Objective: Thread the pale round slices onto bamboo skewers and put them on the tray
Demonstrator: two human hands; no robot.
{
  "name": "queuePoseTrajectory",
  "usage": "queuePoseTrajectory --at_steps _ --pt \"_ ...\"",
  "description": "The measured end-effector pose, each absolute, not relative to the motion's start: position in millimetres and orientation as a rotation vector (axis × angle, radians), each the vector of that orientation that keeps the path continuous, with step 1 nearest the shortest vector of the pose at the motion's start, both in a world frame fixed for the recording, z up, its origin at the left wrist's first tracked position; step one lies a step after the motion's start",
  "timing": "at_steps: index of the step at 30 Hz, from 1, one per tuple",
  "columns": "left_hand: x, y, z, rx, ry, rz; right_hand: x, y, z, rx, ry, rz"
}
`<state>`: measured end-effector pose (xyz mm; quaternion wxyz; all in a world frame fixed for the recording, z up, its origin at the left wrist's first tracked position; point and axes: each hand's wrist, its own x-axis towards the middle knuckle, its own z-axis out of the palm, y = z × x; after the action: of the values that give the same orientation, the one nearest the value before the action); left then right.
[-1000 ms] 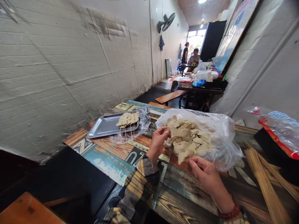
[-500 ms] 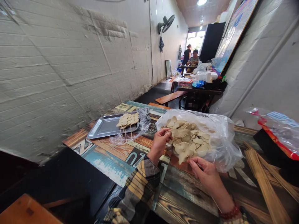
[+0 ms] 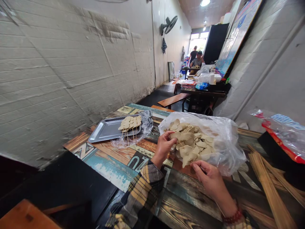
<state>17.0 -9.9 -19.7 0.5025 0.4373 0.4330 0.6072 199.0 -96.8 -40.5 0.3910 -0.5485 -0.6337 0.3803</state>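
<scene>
Left hand [image 3: 164,148] grip pinches a beige slice [image 3: 176,135] by the left side of the plastic bag [image 3: 225,127], right hand [image 3: 209,175] grip clamps the lower end of skewered slices [image 3: 187,153] at its near edge, metal tray [image 3: 105,129] left, loose sticks [image 3: 269,181] right, all on desk [image 3: 105,165].

The lone view looks out from the wearer's head, tilted forward and down — near above the hands [image 3: 209,176] and table [image 3: 107,163] — and runs along the left wall [image 3: 83,70] to the bright opening [image 3: 199,40] far beyond.
</scene>
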Motion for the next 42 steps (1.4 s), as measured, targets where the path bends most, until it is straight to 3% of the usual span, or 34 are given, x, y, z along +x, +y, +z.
queuePoseTrajectory --at_steps 42 --pt "13.1 -10.6 -21.7 0.683 0.786 1.283 204.6 -94.6 -48.3 -1.408 -1.669 0.868"
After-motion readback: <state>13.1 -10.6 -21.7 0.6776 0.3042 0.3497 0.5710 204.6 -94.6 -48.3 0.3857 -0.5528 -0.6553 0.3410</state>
